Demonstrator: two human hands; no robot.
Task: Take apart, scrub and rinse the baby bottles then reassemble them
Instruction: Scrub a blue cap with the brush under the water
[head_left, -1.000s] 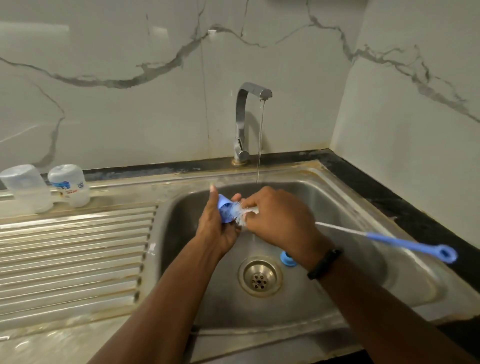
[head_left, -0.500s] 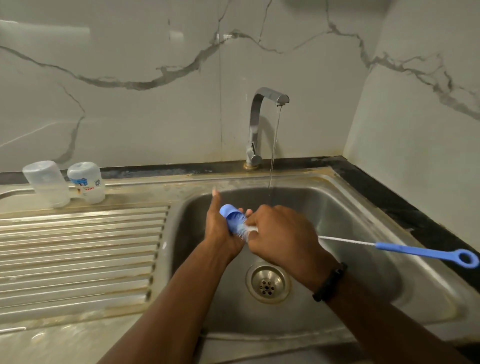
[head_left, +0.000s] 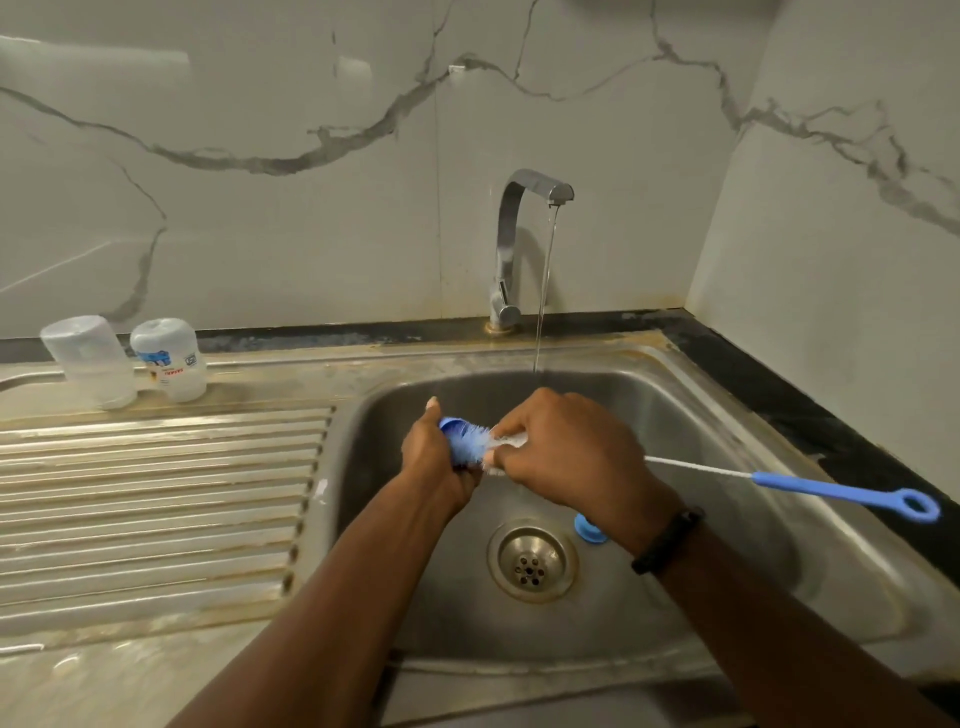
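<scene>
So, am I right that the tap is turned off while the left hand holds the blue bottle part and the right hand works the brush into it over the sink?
Not quite: the tap is running, with a thin stream falling into the sink, as the head view shows. The rest holds: the left hand holds the blue bottle part and the right hand works the brush into it.

Left hand: the left hand (head_left: 434, 457) grips a blue bottle part (head_left: 460, 441) over the sink (head_left: 727, 597).
Right hand: the right hand (head_left: 566, 452) holds the bottle brush (head_left: 779, 480), bristles against the part.
Tap: the tap (head_left: 511, 249) runs water.
Drainboard's far edge: two bottles (head_left: 169, 361) stand inverted.
</scene>
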